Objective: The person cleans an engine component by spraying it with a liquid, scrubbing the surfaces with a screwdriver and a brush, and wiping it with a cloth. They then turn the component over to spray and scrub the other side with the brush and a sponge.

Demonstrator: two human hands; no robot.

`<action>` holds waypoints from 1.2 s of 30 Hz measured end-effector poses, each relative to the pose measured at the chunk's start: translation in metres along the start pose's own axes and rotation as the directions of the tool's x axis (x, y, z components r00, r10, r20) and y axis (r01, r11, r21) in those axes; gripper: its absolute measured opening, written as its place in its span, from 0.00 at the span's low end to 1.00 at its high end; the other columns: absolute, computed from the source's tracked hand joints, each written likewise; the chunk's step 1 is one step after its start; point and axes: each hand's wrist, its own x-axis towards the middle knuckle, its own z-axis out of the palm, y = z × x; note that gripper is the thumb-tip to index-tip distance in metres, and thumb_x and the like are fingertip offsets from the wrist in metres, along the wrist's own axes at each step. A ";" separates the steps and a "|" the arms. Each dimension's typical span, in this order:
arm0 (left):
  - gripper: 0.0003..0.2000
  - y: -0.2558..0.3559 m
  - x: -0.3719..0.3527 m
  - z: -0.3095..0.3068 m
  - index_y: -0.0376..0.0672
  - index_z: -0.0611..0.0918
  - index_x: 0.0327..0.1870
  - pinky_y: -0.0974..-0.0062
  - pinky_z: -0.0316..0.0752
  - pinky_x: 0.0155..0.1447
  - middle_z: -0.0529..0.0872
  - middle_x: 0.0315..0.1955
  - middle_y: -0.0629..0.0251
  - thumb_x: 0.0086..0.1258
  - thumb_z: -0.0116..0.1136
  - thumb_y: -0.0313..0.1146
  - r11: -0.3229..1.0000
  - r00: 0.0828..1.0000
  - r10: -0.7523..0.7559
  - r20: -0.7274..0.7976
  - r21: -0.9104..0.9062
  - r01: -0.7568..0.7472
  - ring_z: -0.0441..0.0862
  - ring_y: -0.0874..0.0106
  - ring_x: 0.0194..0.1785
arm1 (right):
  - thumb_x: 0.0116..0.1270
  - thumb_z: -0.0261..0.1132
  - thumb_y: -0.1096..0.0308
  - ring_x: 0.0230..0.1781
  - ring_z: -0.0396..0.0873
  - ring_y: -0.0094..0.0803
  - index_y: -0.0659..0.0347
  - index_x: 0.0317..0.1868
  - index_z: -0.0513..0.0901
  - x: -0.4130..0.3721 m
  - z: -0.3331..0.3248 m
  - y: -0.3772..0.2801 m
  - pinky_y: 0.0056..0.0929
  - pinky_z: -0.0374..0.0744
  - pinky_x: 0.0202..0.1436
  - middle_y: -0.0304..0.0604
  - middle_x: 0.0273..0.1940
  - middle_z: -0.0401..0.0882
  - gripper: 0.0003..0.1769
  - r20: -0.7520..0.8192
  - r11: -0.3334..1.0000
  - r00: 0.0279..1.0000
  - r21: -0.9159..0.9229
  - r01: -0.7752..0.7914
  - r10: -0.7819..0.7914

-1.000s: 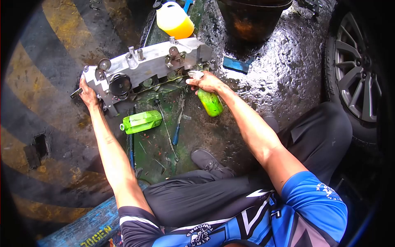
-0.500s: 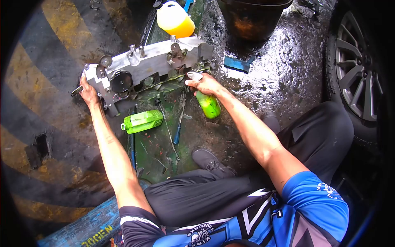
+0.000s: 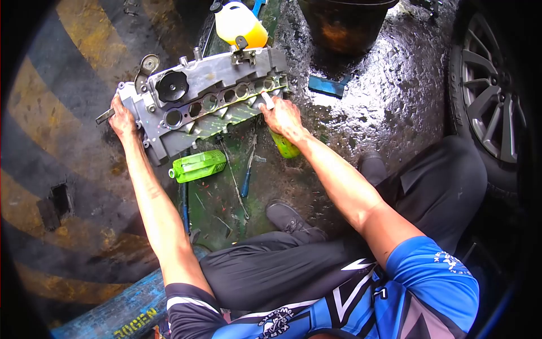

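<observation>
A grey metal engine valve cover with a round black cap and a row of round ports lies tilted in front of me. My left hand is closed around its left end. In my right hand is a green spray bottle, with its white nozzle pointing at the ports near the cover's right end. The fingers wrap the bottle's neck and hide the trigger. Just below the cover, a translucent green bottle lies on its side without a cap.
A jug of yellow-orange liquid stands behind the cover, a dark bucket to its right. A blue-handled tool lies on the oily floor. A blue flat piece and a car wheel are at right; a blue cylinder lies lower left.
The valve cover has rolled so that its row of ports now faces up toward me. The spray bottle has tilted and shifted slightly in my right hand. My left hand has kept its grip.
</observation>
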 end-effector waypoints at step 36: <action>0.24 0.006 -0.010 0.001 0.34 0.87 0.51 0.65 0.81 0.45 0.89 0.42 0.63 0.75 0.59 0.51 0.970 0.990 -0.135 0.032 -0.200 0.138 0.85 0.69 0.39 | 0.69 0.64 0.43 0.51 0.87 0.42 0.61 0.56 0.85 0.043 0.001 0.077 0.41 0.80 0.61 0.48 0.38 0.91 0.30 0.029 0.925 0.948 0.212 -0.316 0.317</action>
